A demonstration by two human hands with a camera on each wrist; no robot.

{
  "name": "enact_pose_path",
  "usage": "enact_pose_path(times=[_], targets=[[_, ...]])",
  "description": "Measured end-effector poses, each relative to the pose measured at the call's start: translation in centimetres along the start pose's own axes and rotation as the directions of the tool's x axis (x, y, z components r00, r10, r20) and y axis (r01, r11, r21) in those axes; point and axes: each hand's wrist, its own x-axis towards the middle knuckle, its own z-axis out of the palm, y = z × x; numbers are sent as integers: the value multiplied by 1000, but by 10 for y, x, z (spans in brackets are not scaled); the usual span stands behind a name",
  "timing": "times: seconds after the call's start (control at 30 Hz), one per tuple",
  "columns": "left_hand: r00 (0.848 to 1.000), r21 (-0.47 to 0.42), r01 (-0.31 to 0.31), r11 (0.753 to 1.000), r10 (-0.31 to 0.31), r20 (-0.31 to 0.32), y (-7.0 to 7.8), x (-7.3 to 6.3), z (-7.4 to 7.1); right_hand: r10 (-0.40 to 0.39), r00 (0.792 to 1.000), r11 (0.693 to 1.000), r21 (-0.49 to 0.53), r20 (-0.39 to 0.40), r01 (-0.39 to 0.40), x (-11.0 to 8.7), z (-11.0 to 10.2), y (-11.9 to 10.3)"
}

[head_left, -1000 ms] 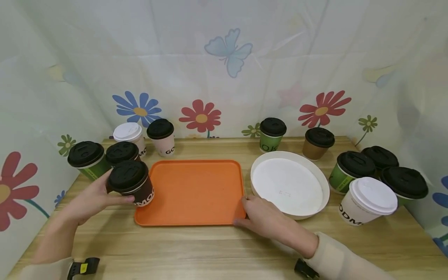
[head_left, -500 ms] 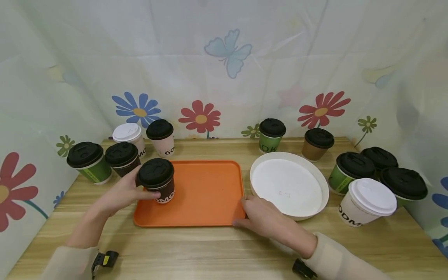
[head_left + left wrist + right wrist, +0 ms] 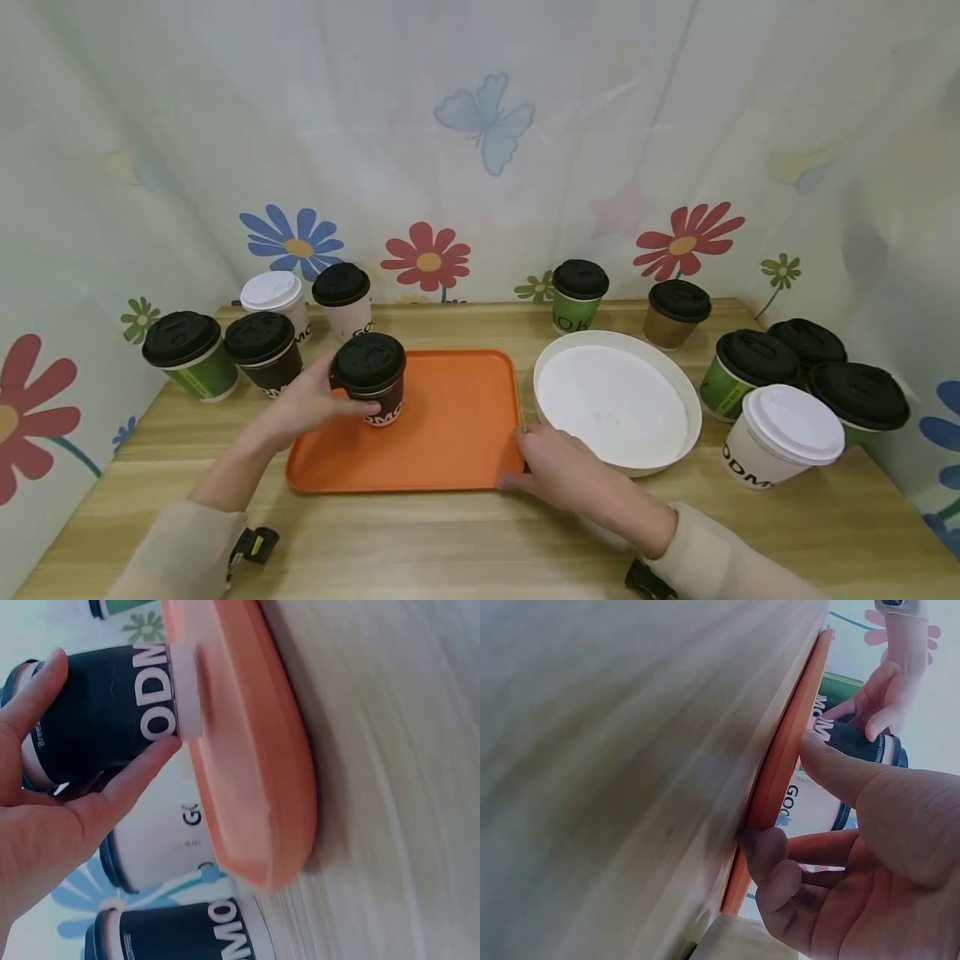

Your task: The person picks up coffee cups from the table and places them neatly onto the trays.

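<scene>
My left hand (image 3: pixel 306 406) grips a dark brown paper coffee cup (image 3: pixel 371 367) with a black lid, thumb on one side and fingers round the other. The cup stands upright over the left-middle part of the orange tray (image 3: pixel 450 454). In the left wrist view the white base of the held cup (image 3: pixel 105 712) is close to the tray floor. My right hand (image 3: pixel 566 471) pinches the tray's front right corner. Seen from the right wrist, its thumb (image 3: pixel 832 761) lies along the rim and its other fingers curl at the edge by the tabletop.
Left of the tray stand a green cup (image 3: pixel 201 371) and another dark cup (image 3: pixel 268 362). Behind them are a white-lidded cup (image 3: pixel 281 300) and a pale pink cup (image 3: pixel 348 312). A round white tray (image 3: pixel 542 379) sits right of the orange one, with several lidded cups beyond it.
My left hand has carried the dark coffee cup rightward from the tray's left edge to over its left-middle part. The right hand has stayed at the tray corner.
</scene>
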Motion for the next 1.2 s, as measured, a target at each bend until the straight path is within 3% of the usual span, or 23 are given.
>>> enact_pose_path(times=[0.5,0.73,0.97,1.2], targets=[[1000,-10,-7,1000,7,23,-1,21,19,-2,1000,1000,22,4,2,-2,3,0],[1000,14,17,1000,-17,23,3,30,23,1,1000,1000,18,4,-1,2,1,-1],[1000,47,1,999,-1,15,4,39,31,-3,1000,999,37,22,2,4,1,-1],[998,14,-6,1000,6,55,12,56,42,25,999,999,39,22,-26,4,0,-1]])
